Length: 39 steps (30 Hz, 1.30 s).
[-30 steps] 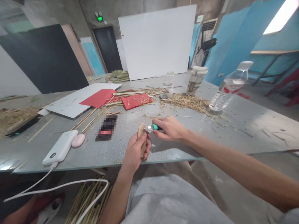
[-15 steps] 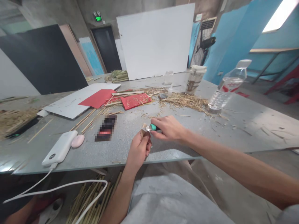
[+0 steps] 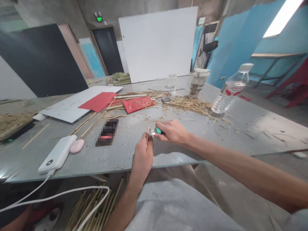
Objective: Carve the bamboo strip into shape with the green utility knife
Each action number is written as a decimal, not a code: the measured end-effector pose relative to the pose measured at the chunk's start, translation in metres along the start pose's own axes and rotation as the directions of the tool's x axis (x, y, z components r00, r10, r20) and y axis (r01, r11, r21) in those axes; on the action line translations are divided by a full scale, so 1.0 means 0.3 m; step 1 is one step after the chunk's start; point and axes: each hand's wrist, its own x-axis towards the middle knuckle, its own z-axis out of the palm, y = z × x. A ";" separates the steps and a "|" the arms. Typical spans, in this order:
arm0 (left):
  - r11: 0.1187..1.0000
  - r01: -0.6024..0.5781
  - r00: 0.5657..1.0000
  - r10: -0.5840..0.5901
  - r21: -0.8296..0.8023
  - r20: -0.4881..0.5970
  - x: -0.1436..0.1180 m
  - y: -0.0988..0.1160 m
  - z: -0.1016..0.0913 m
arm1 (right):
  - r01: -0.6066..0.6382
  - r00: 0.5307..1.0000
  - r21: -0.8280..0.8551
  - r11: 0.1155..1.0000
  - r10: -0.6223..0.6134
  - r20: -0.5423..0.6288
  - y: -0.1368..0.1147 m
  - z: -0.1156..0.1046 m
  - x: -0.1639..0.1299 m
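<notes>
A grey table (image 3: 216, 138) is carrying everything, with a large white board (image 3: 157, 43) leaning upright at its far edge. On the left a flat white sheet (image 3: 69, 107) is lying with red paper (image 3: 97, 102) on it, and a second red piece (image 3: 137, 104) is resting among bamboo strips (image 3: 89, 123). A heap of straw shavings (image 3: 192, 105) is spreading between a paper cup (image 3: 196, 82) and a tilted-looking water bottle (image 3: 227, 93) on the right. Near the front left edge a white power bank (image 3: 57, 154) is sitting just beside a pink oval case (image 3: 77, 146).

At the table's near edge the left hand (image 3: 142, 157) is closing its grip around a short bamboo piece (image 3: 148, 132), only the pale top end showing above the fingers. The right hand (image 3: 173, 131) is clamping its grip on a green-handled knife (image 3: 157, 131), whose blade end is touching the top of the bamboo piece. Both grips are shut tight, and the two hands are nearly meeting.
</notes>
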 end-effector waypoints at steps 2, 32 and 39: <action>0.999 -0.024 0.999 0.024 0.039 -0.021 -0.001 0.006 0.003 | -0.001 1.000 0.002 1.000 0.001 -0.011 0.003 0.005 -0.001; 0.915 -0.083 0.986 0.134 0.394 -0.103 -0.011 0.046 0.038 | -0.106 0.987 0.024 0.994 0.108 -0.122 0.039 0.043 -0.006; 0.921 -0.085 0.984 0.138 0.379 -0.114 -0.017 0.048 0.039 | -0.071 0.993 0.006 0.997 0.071 -0.099 0.037 0.031 -0.011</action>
